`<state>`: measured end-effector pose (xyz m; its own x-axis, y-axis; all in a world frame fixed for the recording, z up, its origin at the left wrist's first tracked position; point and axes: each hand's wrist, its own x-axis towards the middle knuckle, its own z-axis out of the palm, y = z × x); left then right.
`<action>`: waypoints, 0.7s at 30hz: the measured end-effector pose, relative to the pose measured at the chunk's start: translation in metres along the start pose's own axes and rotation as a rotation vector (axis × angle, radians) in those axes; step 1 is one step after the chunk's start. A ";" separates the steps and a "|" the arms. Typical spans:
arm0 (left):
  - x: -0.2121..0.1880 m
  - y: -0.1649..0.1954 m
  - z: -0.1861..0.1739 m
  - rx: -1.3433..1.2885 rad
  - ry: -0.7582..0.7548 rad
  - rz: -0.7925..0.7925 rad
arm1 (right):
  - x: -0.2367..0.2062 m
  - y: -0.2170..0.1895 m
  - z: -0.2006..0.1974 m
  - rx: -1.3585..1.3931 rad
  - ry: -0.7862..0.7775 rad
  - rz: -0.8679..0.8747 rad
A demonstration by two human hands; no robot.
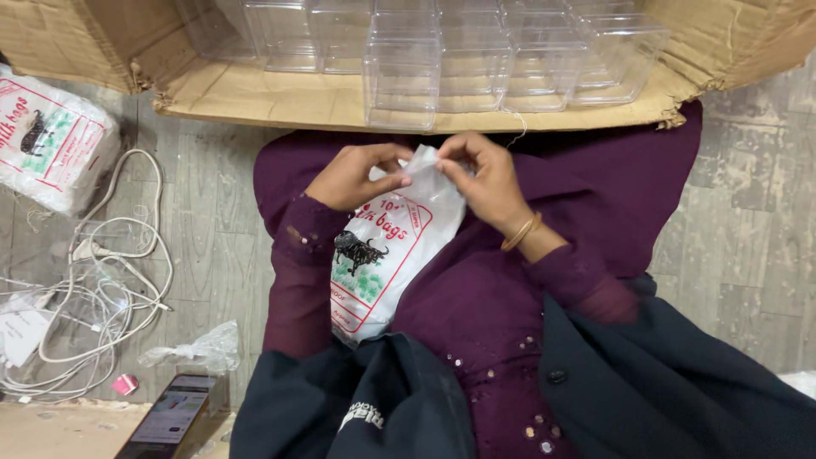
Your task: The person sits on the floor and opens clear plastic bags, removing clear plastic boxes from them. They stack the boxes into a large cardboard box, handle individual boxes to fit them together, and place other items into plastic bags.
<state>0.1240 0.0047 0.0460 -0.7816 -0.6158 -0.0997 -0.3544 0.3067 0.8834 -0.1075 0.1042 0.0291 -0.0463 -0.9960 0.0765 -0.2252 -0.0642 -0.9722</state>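
A white plastic packet of bags [384, 255], printed with a red frame and a black animal on green, lies on my purple-clothed lap. My left hand [353, 177] pinches its top edge from the left. My right hand [484, 180], with gold bangles at the wrist, pinches the same top edge from the right. Both hands meet at the packet's upper end, just below the cardboard box.
An open cardboard box [280, 98] holding several clear plastic containers [442, 55] stands in front of me. A second printed packet [51, 140] lies at the left, with tangled white cables [110, 272], a crumpled clear bag [191, 350] and a phone [170, 416] on the floor.
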 end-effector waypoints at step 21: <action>0.031 -0.019 0.029 -0.734 0.373 0.174 | 0.034 0.006 -0.036 0.463 -0.016 0.177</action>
<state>0.0916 0.0002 0.0128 -0.5279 -0.8423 0.1091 0.2796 -0.0510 0.9588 -0.1450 0.0720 0.0338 -0.0294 -0.9947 -0.0989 0.2411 0.0890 -0.9664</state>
